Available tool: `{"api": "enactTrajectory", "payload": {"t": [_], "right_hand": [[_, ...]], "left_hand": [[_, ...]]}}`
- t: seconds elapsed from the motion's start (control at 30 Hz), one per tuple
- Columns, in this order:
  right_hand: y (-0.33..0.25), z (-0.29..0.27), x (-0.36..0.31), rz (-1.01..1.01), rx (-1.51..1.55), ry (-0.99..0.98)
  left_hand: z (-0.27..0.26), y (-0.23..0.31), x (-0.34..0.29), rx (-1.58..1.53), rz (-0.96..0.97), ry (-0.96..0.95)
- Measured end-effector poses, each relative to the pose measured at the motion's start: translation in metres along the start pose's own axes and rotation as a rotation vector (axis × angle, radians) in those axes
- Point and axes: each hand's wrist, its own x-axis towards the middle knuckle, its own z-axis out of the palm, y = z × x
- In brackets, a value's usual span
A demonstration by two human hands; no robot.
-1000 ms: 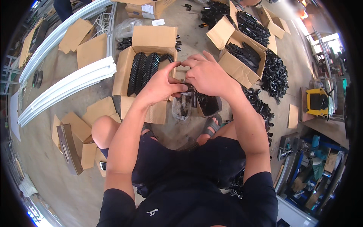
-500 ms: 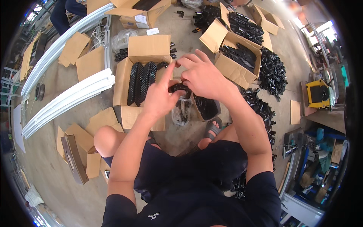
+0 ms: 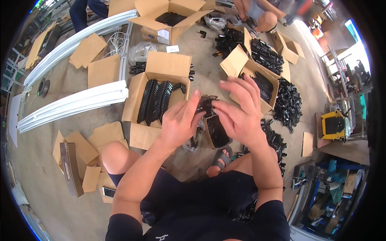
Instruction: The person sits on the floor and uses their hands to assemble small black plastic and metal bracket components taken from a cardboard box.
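Note:
Between my hands, above the floor, is a small black plastic part [image 3: 206, 105], its details partly covered by fingers. My left hand [image 3: 179, 123] grips its left side, thumb below and index finger stretched upward. The fingertips of my right hand [image 3: 243, 116] press on its right side, with the other fingers raised and curved. Underneath stand a small carton [image 3: 230, 141] of black parts and a clear plastic bag [image 3: 194, 142] with dark pieces. Left of my hands, an open carton [image 3: 169, 64] holds neat rows of black parts [image 3: 155, 100].
Another open carton [image 3: 235, 60] with black parts stands at the right, beside loose black-part piles [image 3: 287, 102]. White metal profiles [image 3: 76, 106] lie at the left. A phone [image 3: 108, 192] rests near my left knee. Another person's legs [image 3: 263, 20] show at the far right.
My right hand has moved right and lower, its fingers more upright. My left hand has shifted slightly right and down. The view has tilted, showing more of the far floor.

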Motion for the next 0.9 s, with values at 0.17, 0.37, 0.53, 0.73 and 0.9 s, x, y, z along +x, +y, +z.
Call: {"api": "enactTrajectory", "payload": {"t": [0.17, 0.37, 0.53, 0.73, 0.9], "right_hand": [[-0.005, 0.001, -0.004, -0.073, -0.091, 0.025], [-0.003, 0.013, -0.005, -0.082, -0.161, -0.02], [-0.002, 0.025, -0.005, -0.066, -0.209, -0.018], [-0.001, 0.032, -0.006, -0.049, -0.246, -0.007], [-0.01, 0.035, -0.005, -0.014, -0.312, -0.077]], "left_hand": [[-0.001, 0.0, 0.003, 0.022, 0.069, 0.07], [0.0, -0.003, 0.003, 0.062, 0.055, 0.067], [-0.003, -0.003, 0.003, 0.047, 0.041, 0.054], [0.0, 0.0, 0.004, 0.024, 0.027, 0.077], [-0.003, -0.001, 0.001, 0.06, 0.006, 0.033]]}}
